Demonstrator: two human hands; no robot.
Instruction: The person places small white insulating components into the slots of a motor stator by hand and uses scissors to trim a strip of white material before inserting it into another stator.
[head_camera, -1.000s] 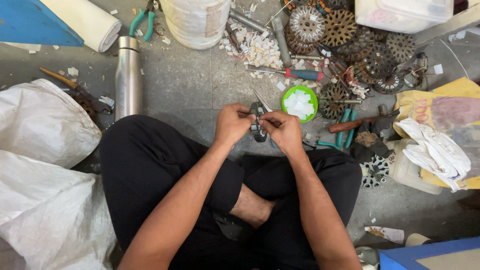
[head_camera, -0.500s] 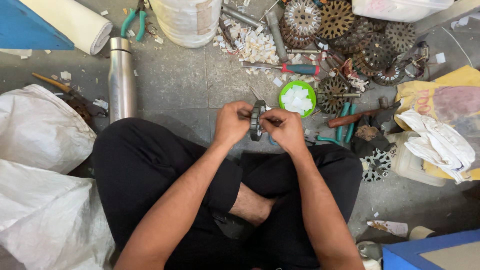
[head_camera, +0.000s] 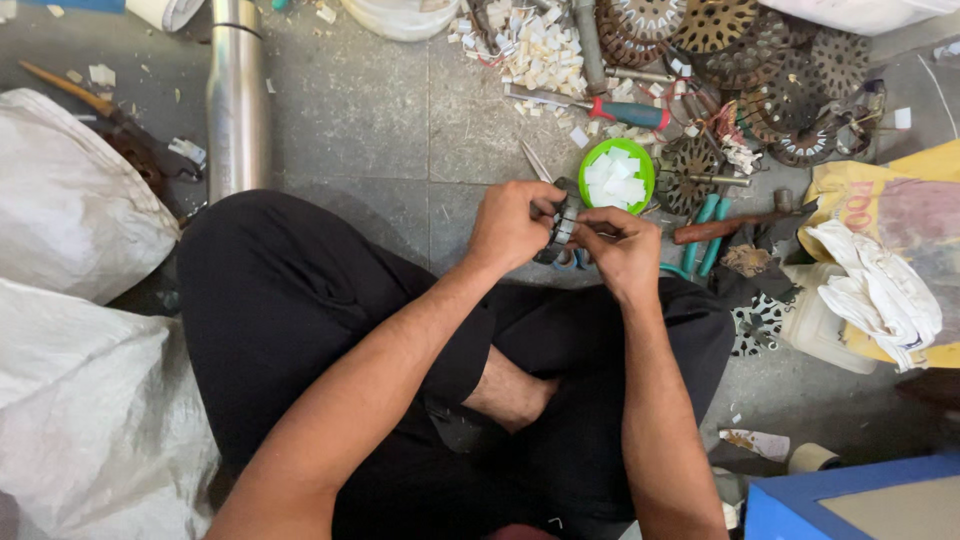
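I see white sacks (head_camera: 70, 210) on the floor (head_camera: 400, 120) at my left. Then my left hand (head_camera: 515, 225) and right hand (head_camera: 620, 250), both closed on a small dark metal ring (head_camera: 565, 222) above my lap, near the green lid (head_camera: 618, 175).

The ring (head_camera: 563, 222) pinched between the left hand (head_camera: 515, 225) and right hand (head_camera: 622, 250) looks like dull grey metal. The bottle (head_camera: 237, 95) near the floor's far edge is brushed steel with a soft sheen. The small bowl (head_camera: 618, 175) is glossy green plastic holding matt white paper pieces. The discs (head_camera: 745, 50) at the far right corner are rusty, rough metal. The sacks (head_camera: 70, 210) are woven white plastic. The floor (head_camera: 390, 120) is rough grey stone.
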